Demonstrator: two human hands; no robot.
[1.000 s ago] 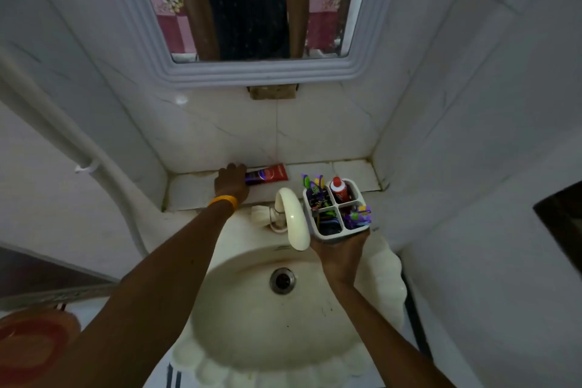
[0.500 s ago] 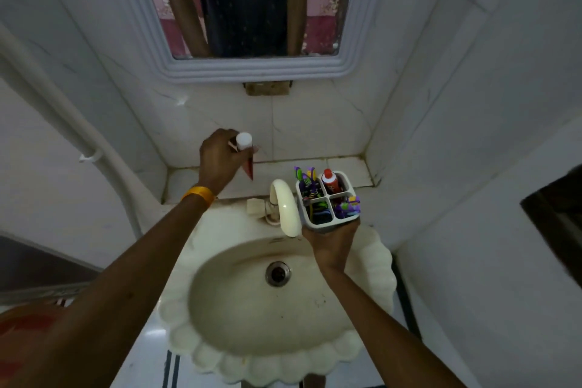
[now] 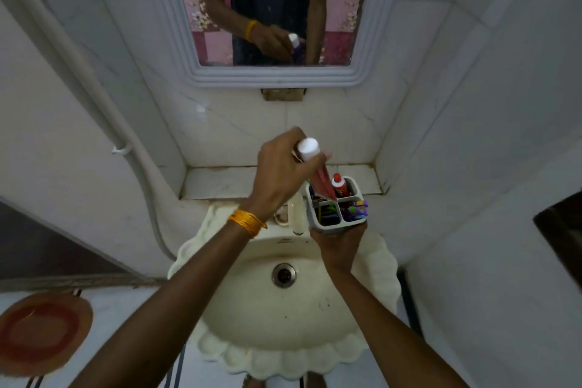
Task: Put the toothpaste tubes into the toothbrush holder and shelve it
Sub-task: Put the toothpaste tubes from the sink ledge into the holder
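My left hand [image 3: 280, 167] grips a red toothpaste tube [image 3: 322, 181] with its white cap up and its flat end down in the back left compartment of the white toothbrush holder [image 3: 354, 223]. My right hand [image 3: 338, 249] holds the holder from below, over the basin's back rim. Another red tube with a white cap [image 3: 339, 185] stands in the back right compartment. Several colourful toothbrushes fill the other compartments.
The tiled ledge [image 3: 220, 181] lies behind the cream scalloped sink [image 3: 283, 318], whose tap [image 3: 296, 214] is just left of the holder. A mirror [image 3: 271, 6] hangs above. A pipe [image 3: 94, 98] runs down the left wall. A round red-brown stool [image 3: 41, 331] stands at lower left.
My left hand picked the red tube off the ledge, turned it cap-up and carried it right to the holder. The holder stayed in my right hand.
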